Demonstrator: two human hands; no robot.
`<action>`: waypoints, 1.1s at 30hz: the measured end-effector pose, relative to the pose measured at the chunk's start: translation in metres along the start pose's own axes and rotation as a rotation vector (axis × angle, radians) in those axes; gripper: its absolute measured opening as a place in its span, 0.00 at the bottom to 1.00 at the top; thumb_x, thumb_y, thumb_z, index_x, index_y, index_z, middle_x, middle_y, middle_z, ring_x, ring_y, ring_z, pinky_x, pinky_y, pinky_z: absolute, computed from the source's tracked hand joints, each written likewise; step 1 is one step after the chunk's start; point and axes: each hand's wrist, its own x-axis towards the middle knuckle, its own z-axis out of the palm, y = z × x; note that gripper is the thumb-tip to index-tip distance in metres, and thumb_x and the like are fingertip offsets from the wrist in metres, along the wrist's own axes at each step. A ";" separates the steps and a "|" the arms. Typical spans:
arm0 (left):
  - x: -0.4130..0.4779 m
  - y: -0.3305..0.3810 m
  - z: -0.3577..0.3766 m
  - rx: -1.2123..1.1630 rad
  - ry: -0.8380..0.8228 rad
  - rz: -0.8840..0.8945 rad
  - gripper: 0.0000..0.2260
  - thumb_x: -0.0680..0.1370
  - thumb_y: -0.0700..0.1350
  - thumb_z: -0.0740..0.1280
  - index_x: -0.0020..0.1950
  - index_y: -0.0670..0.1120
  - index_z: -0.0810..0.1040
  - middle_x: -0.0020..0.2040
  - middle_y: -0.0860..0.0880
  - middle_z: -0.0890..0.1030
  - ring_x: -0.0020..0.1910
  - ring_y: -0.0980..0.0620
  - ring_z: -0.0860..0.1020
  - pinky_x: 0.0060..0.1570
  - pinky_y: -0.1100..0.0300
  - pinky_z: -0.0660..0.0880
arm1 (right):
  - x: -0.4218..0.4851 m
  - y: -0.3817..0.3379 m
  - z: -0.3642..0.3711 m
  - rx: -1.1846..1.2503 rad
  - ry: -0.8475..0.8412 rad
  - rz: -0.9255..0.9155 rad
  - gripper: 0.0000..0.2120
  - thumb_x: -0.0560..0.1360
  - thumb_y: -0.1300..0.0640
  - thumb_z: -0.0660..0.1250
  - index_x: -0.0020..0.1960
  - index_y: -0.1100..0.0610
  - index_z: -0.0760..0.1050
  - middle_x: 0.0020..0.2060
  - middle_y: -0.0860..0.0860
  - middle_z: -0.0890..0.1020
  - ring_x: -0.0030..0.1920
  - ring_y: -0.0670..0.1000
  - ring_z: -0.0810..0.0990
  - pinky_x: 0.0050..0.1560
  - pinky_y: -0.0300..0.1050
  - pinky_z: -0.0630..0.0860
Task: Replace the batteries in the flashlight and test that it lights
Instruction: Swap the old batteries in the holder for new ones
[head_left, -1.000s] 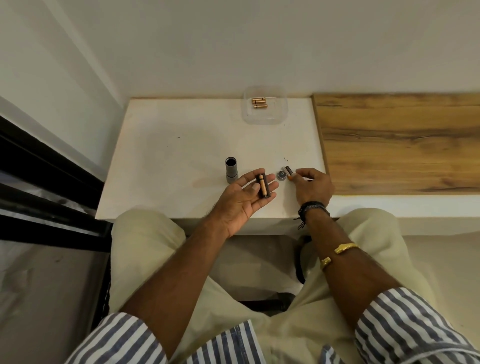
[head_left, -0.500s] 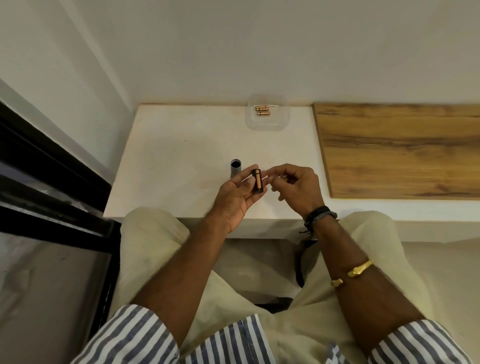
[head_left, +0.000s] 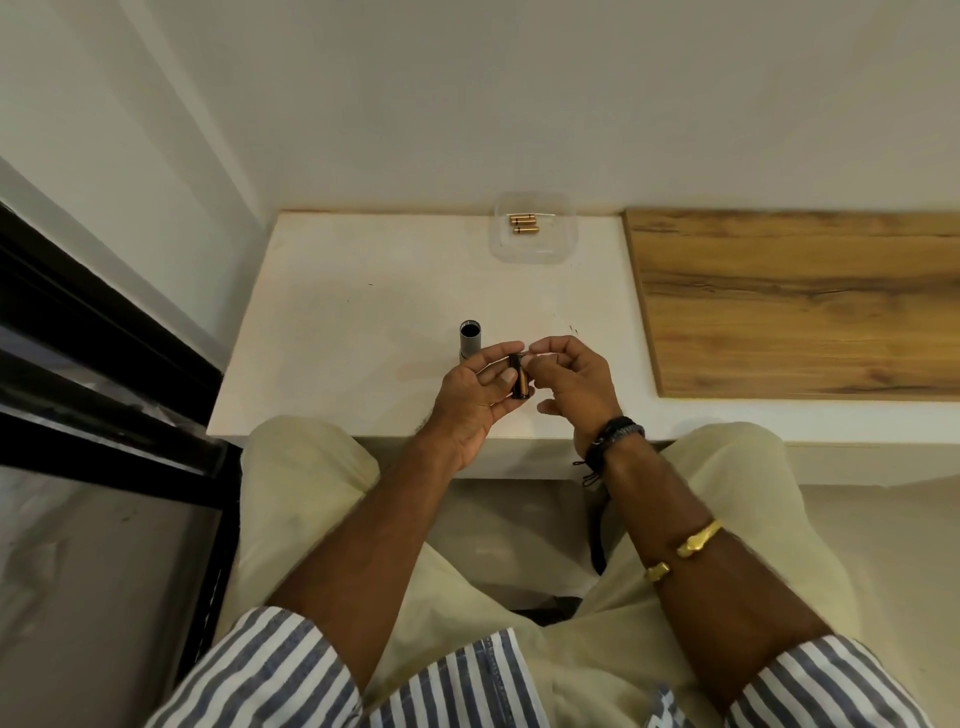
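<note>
My left hand (head_left: 467, 400) grips a black battery holder (head_left: 519, 383) with copper-coloured cells in it, just above the white table's near edge. My right hand (head_left: 576, 384) meets it from the right, thumb and forefinger pinching a small battery at the holder's far end; the fingers mostly hide that battery. The grey flashlight body (head_left: 471, 340) stands upright with its open end up, just behind my left fingers. The flashlight's end cap is hidden behind my hands.
A clear plastic container (head_left: 563, 244) at the back of the white table (head_left: 337, 312) holds three copper batteries (head_left: 522, 224). A wooden board (head_left: 805, 301) covers the surface to the right. A wall runs behind and a dark frame stands at the left.
My right hand lifted a battery off the table beside the end cap and brought it to the holder. My left hand curled around the holder and raised it slightly.
</note>
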 end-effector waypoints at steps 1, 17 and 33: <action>0.000 -0.001 0.000 0.027 0.005 0.002 0.13 0.81 0.34 0.65 0.62 0.45 0.79 0.58 0.42 0.84 0.57 0.44 0.83 0.57 0.48 0.80 | 0.000 -0.001 0.000 0.027 -0.016 0.044 0.07 0.76 0.58 0.71 0.54 0.54 0.80 0.46 0.56 0.83 0.47 0.51 0.82 0.41 0.48 0.79; -0.004 -0.002 0.005 0.207 0.034 0.095 0.13 0.81 0.33 0.65 0.63 0.44 0.79 0.58 0.43 0.85 0.57 0.45 0.84 0.53 0.50 0.82 | -0.002 -0.002 -0.001 0.314 -0.109 0.189 0.07 0.78 0.64 0.68 0.50 0.52 0.76 0.47 0.53 0.80 0.49 0.53 0.78 0.41 0.46 0.81; -0.004 -0.009 0.012 0.317 0.042 0.180 0.13 0.80 0.33 0.66 0.60 0.47 0.81 0.53 0.50 0.87 0.53 0.49 0.85 0.48 0.57 0.82 | -0.001 -0.009 0.004 0.297 -0.008 0.230 0.13 0.71 0.67 0.59 0.45 0.51 0.74 0.41 0.50 0.80 0.44 0.52 0.78 0.36 0.44 0.75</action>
